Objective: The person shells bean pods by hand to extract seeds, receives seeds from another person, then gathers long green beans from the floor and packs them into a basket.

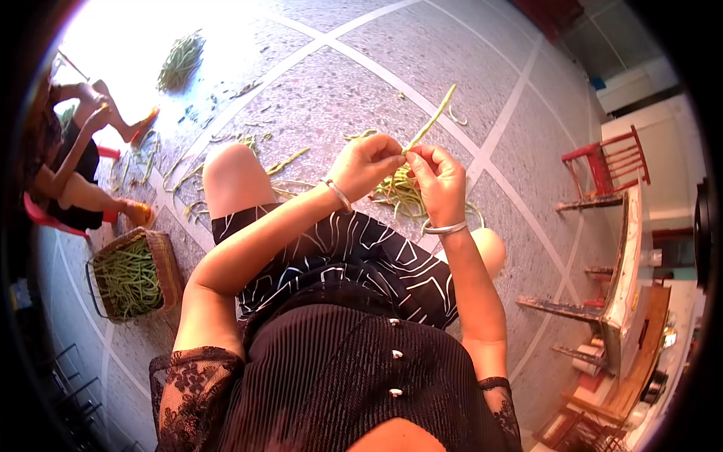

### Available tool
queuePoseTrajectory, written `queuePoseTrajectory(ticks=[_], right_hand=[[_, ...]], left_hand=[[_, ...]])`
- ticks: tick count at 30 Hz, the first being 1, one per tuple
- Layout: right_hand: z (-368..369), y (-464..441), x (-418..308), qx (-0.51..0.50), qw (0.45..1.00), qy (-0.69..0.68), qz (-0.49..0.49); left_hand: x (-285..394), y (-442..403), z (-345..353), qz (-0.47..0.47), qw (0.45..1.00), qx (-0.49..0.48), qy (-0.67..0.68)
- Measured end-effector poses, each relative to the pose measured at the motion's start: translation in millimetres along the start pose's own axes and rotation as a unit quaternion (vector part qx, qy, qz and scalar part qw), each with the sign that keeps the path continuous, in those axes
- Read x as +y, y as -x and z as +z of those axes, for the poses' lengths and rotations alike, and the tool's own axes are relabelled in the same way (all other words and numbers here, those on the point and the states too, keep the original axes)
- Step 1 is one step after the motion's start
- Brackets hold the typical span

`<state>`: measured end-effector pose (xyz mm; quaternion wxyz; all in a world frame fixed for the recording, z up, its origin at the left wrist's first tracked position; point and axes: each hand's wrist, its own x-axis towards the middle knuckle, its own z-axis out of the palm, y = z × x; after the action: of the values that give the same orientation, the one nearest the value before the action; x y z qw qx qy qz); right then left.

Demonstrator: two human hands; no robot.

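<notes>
Between my knees, a long green bean (435, 114) points up and to the right from my fingertips. My left hand (364, 167) is closed, its thumb and forefinger pinching the lower end of the bean. Right beside it, almost touching, my right hand (440, 181) grips the same end between thumb and fingers. Where the fingers meet, the bean's tip is hidden. A pile of green beans (399, 197) lies on the floor beneath my hands, partly covered by them.
At left stands a woven basket (167, 264) full of long beans. Another person (71, 169) sits on a red stool near it. A bean bundle (181, 62) and scattered scraps lie on the floor. On the right are a red chair (602, 170) and a wooden table (623, 260).
</notes>
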<state>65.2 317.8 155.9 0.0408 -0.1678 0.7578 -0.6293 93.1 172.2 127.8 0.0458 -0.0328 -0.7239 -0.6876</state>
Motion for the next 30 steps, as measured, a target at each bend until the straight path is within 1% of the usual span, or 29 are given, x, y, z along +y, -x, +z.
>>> queuePoseTrajectory(ticks=[4, 8, 11, 15, 18, 21, 24, 26, 30], right_hand=[[37, -14, -12, -0.062, 0.998, -0.003, 0.015], [71, -27, -21, -0.119, 0.993, 0.013, -0.007], [94, -38, -19, -0.14, 0.99, 0.021, -0.027], [119, -52, -15, -0.175, 0.983, 0.018, -0.05], [134, -64, -9, -0.197, 0.978, 0.023, -0.071], [147, -75, -5, -0.235, 0.971, -0.04, -0.002], [158, -92, 8, -0.264, 0.964, -0.042, -0.001], [165, -101, 11, -0.276, 0.96, -0.041, 0.015], [177, -112, 26, -0.266, 0.964, -0.022, -0.008]], left_hand=[[2, 13, -41, 0.023, 0.997, 0.043, -0.065], [5, 23, -73, 0.033, 0.985, 0.095, -0.139], [-2, 27, -90, 0.047, 0.984, 0.134, -0.108], [-5, 31, -110, 0.037, 0.987, 0.156, -0.03], [-14, 31, -123, 0.041, 0.982, 0.184, 0.002], [-20, 29, -139, 0.018, 0.978, 0.203, -0.04], [-31, 23, -148, 0.009, 0.974, 0.222, -0.038], [-33, 20, -154, -0.009, 0.97, 0.233, -0.07], [-40, 10, -161, -0.03, 0.962, 0.242, -0.127]])
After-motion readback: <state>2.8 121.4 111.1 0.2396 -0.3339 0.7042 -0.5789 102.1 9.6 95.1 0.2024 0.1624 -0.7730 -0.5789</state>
